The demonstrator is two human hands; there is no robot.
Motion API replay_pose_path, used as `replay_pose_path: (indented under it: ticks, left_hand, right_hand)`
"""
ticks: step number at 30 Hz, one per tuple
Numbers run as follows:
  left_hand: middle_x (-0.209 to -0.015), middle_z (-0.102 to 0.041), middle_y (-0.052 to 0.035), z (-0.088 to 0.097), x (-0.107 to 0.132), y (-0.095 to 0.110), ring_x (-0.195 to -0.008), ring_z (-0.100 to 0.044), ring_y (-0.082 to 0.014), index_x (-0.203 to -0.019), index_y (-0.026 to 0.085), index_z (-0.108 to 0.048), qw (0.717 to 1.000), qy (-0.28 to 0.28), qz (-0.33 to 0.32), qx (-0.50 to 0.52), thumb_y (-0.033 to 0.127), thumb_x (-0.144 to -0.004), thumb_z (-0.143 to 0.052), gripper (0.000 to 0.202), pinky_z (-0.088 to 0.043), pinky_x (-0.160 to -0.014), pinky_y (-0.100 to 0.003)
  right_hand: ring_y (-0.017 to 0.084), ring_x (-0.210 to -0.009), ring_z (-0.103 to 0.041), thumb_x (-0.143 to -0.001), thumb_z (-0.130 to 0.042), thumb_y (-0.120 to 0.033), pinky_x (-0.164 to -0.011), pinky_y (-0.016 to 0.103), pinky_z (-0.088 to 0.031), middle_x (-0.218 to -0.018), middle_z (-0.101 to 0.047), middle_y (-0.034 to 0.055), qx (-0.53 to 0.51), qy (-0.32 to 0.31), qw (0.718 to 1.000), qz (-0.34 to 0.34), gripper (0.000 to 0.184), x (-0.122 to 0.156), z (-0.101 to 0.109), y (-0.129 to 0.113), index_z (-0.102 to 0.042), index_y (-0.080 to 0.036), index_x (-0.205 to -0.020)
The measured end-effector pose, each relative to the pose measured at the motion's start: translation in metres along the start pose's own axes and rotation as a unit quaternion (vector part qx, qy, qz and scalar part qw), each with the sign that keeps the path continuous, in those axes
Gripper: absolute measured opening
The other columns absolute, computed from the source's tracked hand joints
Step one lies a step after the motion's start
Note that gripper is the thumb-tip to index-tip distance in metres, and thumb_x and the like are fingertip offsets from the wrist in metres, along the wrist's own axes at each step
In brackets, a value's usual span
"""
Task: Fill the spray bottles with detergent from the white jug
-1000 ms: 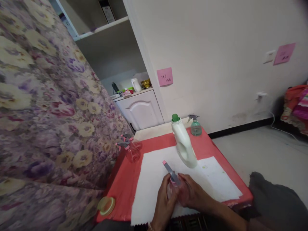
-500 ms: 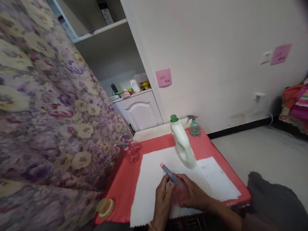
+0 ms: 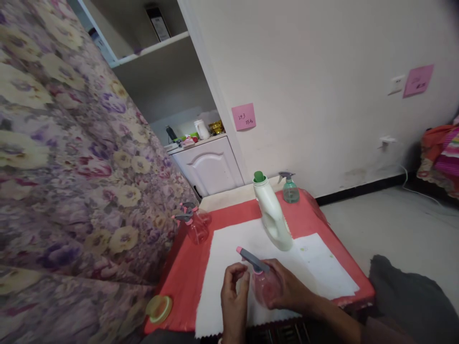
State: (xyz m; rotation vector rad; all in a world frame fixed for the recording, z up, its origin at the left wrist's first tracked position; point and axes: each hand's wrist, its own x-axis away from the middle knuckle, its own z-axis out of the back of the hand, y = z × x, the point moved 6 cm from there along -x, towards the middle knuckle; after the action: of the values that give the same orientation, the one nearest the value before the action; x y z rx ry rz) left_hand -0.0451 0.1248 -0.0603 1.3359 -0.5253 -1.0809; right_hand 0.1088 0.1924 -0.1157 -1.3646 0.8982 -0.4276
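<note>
My right hand (image 3: pixel 292 286) is wrapped round the right side of a clear pink spray bottle (image 3: pixel 266 288) with a grey head and pink nozzle tip, held over the white cloth. My left hand (image 3: pixel 234 291) is just left of the bottle, apart from it. Its fingers are curved, with a gap between them and the thumb, and nothing shows in them. Beyond the hands stands a pale green jug (image 3: pixel 270 210) with a handle and a green piece in its mouth.
Two other pink spray bottles (image 3: pixel 197 231) stand at the table's left. A green spray bottle (image 3: pixel 290 192) is at the back right. A yellowish lid or jar (image 3: pixel 158 309) lies at the front left corner. A flowered curtain (image 3: pixel 89 191) hangs along the left side.
My left hand has let go of the spray bottle's neck and moved a little left. My right hand still holds the bottle in nearly the same place.
</note>
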Motion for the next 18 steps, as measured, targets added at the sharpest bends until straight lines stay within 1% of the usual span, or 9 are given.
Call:
replay_pose_path:
  ticks: [2, 3, 5, 7, 9, 11, 14, 16, 18]
  left_hand:
    - [-0.101, -0.066, -0.0069, 0.011, -0.003, 0.001, -0.099, -0.061, -0.0239, -0.1, 0.02, -0.062, 0.999, 0.048, -0.016, -0.01, 0.041, -0.084, -0.064, 0.027, -0.047, -0.09, -0.035]
    - [-0.104, -0.065, -0.0071, 0.015, -0.004, 0.004, -0.101, -0.061, -0.0238, -0.103, 0.021, -0.062, 0.997, 0.063, -0.031, -0.017, 0.041, -0.084, -0.064, 0.028, -0.047, -0.091, -0.035]
    - [-0.105, -0.064, -0.0071, 0.017, -0.005, 0.011, -0.103, -0.059, -0.0237, -0.104, 0.021, -0.062, 0.995, 0.07, -0.061, -0.033, 0.039, -0.085, -0.063, 0.026, -0.046, -0.092, -0.035]
    - [-0.1, -0.065, -0.0066, 0.012, -0.003, 0.017, -0.1, -0.06, -0.0236, -0.099, 0.021, -0.064, 0.995, 0.046, -0.075, -0.048, 0.039, -0.086, -0.061, 0.022, -0.047, -0.09, -0.035]
    - [-0.1, -0.067, -0.0074, 0.002, 0.002, 0.017, -0.099, -0.061, -0.0245, -0.099, 0.021, -0.066, 0.996, 0.001, -0.066, -0.059, 0.04, -0.088, -0.058, 0.023, -0.048, -0.09, -0.036]
    - [-0.11, -0.068, -0.0097, -0.009, 0.008, 0.012, -0.106, -0.061, -0.027, -0.106, 0.02, -0.067, 0.996, -0.042, -0.044, -0.06, 0.041, -0.088, -0.058, 0.029, -0.047, -0.095, -0.039]
    - [-0.128, -0.064, -0.0123, -0.021, 0.014, 0.001, -0.121, -0.056, -0.0306, -0.118, 0.02, -0.065, 0.997, -0.067, 0.007, -0.046, 0.044, -0.086, -0.06, 0.041, -0.041, -0.106, -0.043]
    - [-0.131, -0.063, -0.0131, -0.026, 0.014, -0.002, -0.124, -0.055, -0.0313, -0.12, 0.019, -0.064, 0.996, -0.082, 0.028, -0.029, 0.046, -0.085, -0.06, 0.044, -0.04, -0.108, -0.044]
    - [-0.128, -0.065, -0.0129, -0.031, 0.012, 0.002, -0.12, -0.057, -0.0307, -0.116, 0.018, -0.065, 0.994, -0.105, 0.029, -0.009, 0.047, -0.085, -0.06, 0.043, -0.041, -0.107, -0.044]
  right_hand:
    - [0.033, -0.119, -0.055, -0.051, -0.08, -0.006, -0.104, 0.052, -0.038, -0.126, -0.061, 0.008, -0.009, -0.004, 1.0, -0.002, 0.083, 0.0, -0.001, -0.004, -0.052, -0.025, -0.128]
    - [0.033, -0.118, -0.056, -0.052, -0.079, -0.006, -0.104, 0.052, -0.039, -0.126, -0.061, 0.0081, -0.016, -0.006, 1.0, 0.0, 0.083, 0.0, -0.001, -0.006, -0.053, -0.025, -0.128]
    - [0.034, -0.117, -0.056, -0.052, -0.079, -0.007, -0.103, 0.054, -0.039, -0.125, -0.062, 0.0083, -0.023, -0.007, 1.0, 0.004, 0.082, 0.0, 0.0, -0.007, -0.054, -0.025, -0.127]
    - [0.035, -0.118, -0.055, -0.05, -0.08, -0.007, -0.103, 0.054, -0.039, -0.124, -0.062, 0.0084, -0.013, -0.001, 1.0, 0.001, 0.083, 0.0, 0.001, -0.005, -0.055, -0.025, -0.127]
    - [0.035, -0.119, -0.054, -0.048, -0.082, -0.007, -0.104, 0.053, -0.039, -0.126, -0.061, 0.0085, 0.003, 0.002, 1.0, -0.002, 0.085, 0.0, 0.002, -0.001, -0.054, -0.025, -0.127]
    - [0.034, -0.122, -0.053, -0.047, -0.083, -0.008, -0.105, 0.051, -0.039, -0.128, -0.059, 0.0091, 0.002, -0.008, 1.0, 0.007, 0.088, -0.001, 0.002, 0.001, -0.053, -0.024, -0.128]
    - [0.033, -0.124, -0.052, -0.05, -0.084, -0.01, -0.107, 0.048, -0.039, -0.132, -0.058, 0.0103, -0.016, -0.025, 0.999, 0.032, 0.09, -0.002, 0.001, 0.0, -0.05, -0.024, -0.132]
    - [0.032, -0.124, -0.053, -0.051, -0.084, -0.011, -0.107, 0.048, -0.039, -0.134, -0.057, 0.0105, -0.019, -0.025, 0.999, 0.04, 0.09, -0.002, 0.001, -0.001, -0.049, -0.024, -0.133]
    - [0.032, -0.123, -0.054, -0.05, -0.085, -0.012, -0.106, 0.049, -0.039, -0.133, -0.057, 0.0107, -0.019, -0.019, 0.999, 0.043, 0.089, -0.001, 0.001, -0.003, -0.05, -0.023, -0.132]
